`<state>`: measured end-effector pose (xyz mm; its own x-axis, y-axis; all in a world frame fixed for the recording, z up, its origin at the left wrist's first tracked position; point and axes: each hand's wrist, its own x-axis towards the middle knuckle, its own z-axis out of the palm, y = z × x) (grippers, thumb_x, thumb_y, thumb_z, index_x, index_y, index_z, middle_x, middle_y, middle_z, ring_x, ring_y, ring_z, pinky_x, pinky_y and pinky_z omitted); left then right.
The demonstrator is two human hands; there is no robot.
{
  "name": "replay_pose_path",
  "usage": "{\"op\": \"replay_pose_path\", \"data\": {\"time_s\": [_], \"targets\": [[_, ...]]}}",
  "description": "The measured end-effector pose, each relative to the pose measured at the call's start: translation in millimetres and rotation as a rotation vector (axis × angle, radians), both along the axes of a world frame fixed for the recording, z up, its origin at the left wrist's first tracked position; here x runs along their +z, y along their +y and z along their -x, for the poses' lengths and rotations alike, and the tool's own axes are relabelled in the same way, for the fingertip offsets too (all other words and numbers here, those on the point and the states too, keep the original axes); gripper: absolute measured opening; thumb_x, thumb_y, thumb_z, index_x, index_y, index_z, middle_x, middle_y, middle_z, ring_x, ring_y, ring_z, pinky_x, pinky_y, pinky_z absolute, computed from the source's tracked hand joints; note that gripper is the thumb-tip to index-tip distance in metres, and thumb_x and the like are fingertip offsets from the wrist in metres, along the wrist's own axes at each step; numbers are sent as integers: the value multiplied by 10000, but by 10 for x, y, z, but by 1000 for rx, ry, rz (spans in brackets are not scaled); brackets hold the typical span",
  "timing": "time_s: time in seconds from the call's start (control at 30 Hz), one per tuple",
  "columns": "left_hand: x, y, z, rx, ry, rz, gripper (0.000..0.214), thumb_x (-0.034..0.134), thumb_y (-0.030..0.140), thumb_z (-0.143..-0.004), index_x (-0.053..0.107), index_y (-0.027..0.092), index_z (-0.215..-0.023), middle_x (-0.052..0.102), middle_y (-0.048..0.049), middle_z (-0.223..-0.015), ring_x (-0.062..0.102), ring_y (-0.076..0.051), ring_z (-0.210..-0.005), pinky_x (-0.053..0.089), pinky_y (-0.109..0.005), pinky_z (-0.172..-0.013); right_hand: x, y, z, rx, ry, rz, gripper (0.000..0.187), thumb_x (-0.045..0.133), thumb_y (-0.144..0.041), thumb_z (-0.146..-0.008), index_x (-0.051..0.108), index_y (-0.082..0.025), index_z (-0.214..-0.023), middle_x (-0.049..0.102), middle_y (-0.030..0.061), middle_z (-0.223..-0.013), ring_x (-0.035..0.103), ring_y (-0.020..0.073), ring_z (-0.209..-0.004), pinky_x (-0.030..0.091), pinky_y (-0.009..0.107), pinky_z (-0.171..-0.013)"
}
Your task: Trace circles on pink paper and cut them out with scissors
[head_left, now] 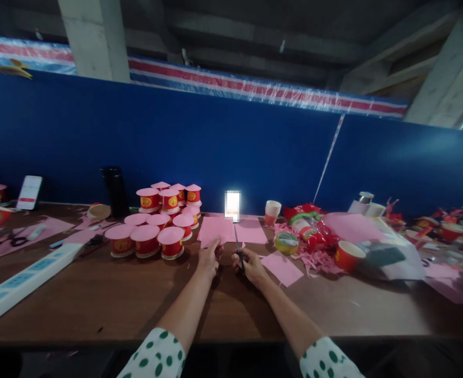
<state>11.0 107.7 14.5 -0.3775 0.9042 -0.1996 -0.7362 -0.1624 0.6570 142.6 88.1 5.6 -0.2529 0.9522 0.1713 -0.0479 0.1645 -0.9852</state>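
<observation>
My left hand (209,258) pinches the near edge of a pink paper sheet (231,230) lying on the brown table (117,294). Closed round the handles of a pair of scissors (237,242), my right hand (250,264) keeps the blades pointing away over the sheet. A smaller pink paper piece (282,269) lies just right of my right hand. Behind the sheet a phone (232,205) stands with a bright screen.
Several red paper cups capped with pink paper (158,231) cluster to the left. A white power strip (22,281), a tape roll (286,243), an open red cup (347,255), pink scraps and a red bag (310,223) lie around. A blue partition (216,136) backs the table.
</observation>
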Motion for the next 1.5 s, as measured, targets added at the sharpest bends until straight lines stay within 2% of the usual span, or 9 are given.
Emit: {"op": "replay_pose_path", "data": {"time_s": [0.3,0.73,0.97,1.13,1.3,1.5], "targets": [[-64,6,-52,0,52,-24,261,782,165,-467,625,117,-670,603,24,-559,536,-52,-437,456,-141,-435,-78,56,-8,9,-7,-14,302,663,-399,-644,569,-173,-822,559,-33,-522,498,90,-407,313,163,-329],[-80,7,-100,22,124,-26,263,788,189,-449,628,98,-636,611,-4,-549,560,-85,-462,464,-175,-446,-116,90,-24,-1,-8,-16,319,625,-440,-677,561,-176,-845,573,-21,-542,510,99,-410,320,164,-318],[-64,-15,-119,12,187,30,249,775,194,-469,636,90,-649,613,-24,-531,565,-110,-453,376,-157,-344,-115,88,-30,-7,-15,-33,282,637,-391,-670,565,-187,-851,569,-26,-529,508,103,-405,315,162,-310],[-43,-32,-124,16,189,29,241,777,179,-450,629,89,-618,613,-31,-527,580,-126,-486,339,-150,-320,-98,83,-29,-13,-23,-32,257,633,-383,-671,555,-188,-818,563,-31,-521,502,100,-399,309,160,-306],[-51,-36,-126,19,199,-9,231,777,190,-455,624,90,-596,618,-31,-541,578,-120,-491,384,-159,-351,-108,94,-28,-11,-22,-46,272,632,-386,-671,558,-184,-838,557,-35,-515,496,98,-396,319,164,-311],[-68,-28,-125,14,204,2,252,778,200,-455,619,94,-619,605,-25,-519,585,-130,-489,306,-139,-293,-114,95,-26,-26,-25,-42,278,637,-404,-660,560,-188,-817,560,-36,-507,484,98,-384,303,166,-302]]}}
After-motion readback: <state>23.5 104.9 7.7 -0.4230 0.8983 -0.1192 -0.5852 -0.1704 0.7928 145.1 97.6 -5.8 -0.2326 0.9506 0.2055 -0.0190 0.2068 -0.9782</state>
